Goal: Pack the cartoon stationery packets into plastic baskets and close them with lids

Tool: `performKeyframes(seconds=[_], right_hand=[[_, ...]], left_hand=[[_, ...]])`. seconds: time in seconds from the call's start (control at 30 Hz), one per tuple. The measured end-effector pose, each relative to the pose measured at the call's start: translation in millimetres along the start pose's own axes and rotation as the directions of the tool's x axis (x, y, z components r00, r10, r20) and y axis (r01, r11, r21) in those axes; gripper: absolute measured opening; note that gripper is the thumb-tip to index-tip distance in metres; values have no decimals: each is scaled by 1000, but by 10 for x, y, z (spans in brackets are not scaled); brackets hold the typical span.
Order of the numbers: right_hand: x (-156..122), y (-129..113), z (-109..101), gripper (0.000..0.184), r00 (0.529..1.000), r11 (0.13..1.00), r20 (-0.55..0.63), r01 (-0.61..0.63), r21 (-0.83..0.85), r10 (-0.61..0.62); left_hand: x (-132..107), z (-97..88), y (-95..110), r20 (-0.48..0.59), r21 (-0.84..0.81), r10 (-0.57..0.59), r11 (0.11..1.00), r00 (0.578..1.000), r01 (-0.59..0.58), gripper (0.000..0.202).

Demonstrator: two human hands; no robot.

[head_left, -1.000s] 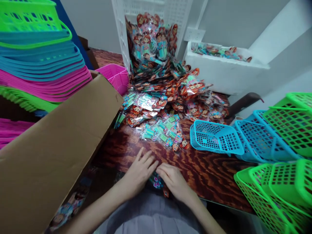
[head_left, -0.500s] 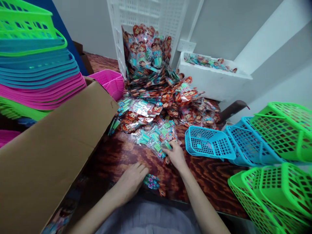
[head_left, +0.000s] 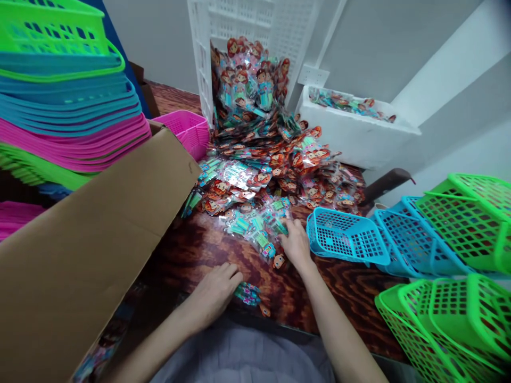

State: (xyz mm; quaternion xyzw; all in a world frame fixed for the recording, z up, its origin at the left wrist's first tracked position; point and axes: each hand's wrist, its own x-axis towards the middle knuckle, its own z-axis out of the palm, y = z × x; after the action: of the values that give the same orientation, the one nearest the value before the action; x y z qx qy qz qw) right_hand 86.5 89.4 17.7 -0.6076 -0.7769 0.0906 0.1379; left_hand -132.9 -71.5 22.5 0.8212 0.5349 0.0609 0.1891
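Observation:
My left hand (head_left: 217, 290) rests near the table's front edge, its fingers curled around the end of a small stack of flat cartoon-figure packets (head_left: 248, 293). The heads of these packets stick out to the right. Farther forward and to the right, my right hand (head_left: 296, 246) reaches into a loose spread of clear cartoon-figure packets (head_left: 255, 226) with green and blue contents. Its thumb and fingers pinch at the edge of one packet there; the exact grip is partly hidden. A single cartoon head (head_left: 278, 260) pokes out just below that hand.
Behind lies a big heap of packets (head_left: 279, 159) against a white crate (head_left: 203, 69). A foam box (head_left: 351, 133) stands back right. Blue baskets (head_left: 345, 255) and green baskets (head_left: 415, 319) line the right. A cardboard box (head_left: 99, 213) and stacked baskets (head_left: 72, 122) take the left.
My right hand has shifted slightly up and to the right over the loose packets, uncovering the cartoon head below it. My left hand stays at its stack. The view has shifted slightly.

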Motion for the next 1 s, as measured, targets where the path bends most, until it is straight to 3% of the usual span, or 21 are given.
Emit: performKeyframes(seconds=[0.17, 0.27, 0.37, 0.47, 0.7, 0.9, 1.0], right_hand=[[-69, -140, -177, 24, 995, 990, 23, 101, -95, -99], [-245, -253, -341, 23, 984, 977, 70, 172, -126, -164], [-520, -295, -432, 23, 960, 959, 93, 270, -81, -263], [-780, -295, -379, 22, 934, 945, 165, 325, -31, -316], [-989, -151, -272, 53, 895, 944, 302, 322, 72, -329], [-1125, -207, -342, 37, 861, 929, 354, 360, 83, -365], [-1282, -222, -310, 45, 840, 923, 396, 380, 54, -370]], left_hand=[[28, 37, 28, -9, 21, 13, 1000, 1000, -13, 22], [-11, 39, 20, -35, -4, -2, 1000, 999, 2, 23], [-44, 34, -11, -148, -38, 9, 999, 989, -15, 28], [-33, 72, -36, -228, -53, 40, 997, 973, -53, 32], [9, 146, 14, -108, -102, 83, 990, 991, -94, 42], [-15, 192, 79, -158, -173, 59, 981, 986, -86, 39], [-62, 234, 107, -95, -155, 78, 984, 992, -92, 36]])
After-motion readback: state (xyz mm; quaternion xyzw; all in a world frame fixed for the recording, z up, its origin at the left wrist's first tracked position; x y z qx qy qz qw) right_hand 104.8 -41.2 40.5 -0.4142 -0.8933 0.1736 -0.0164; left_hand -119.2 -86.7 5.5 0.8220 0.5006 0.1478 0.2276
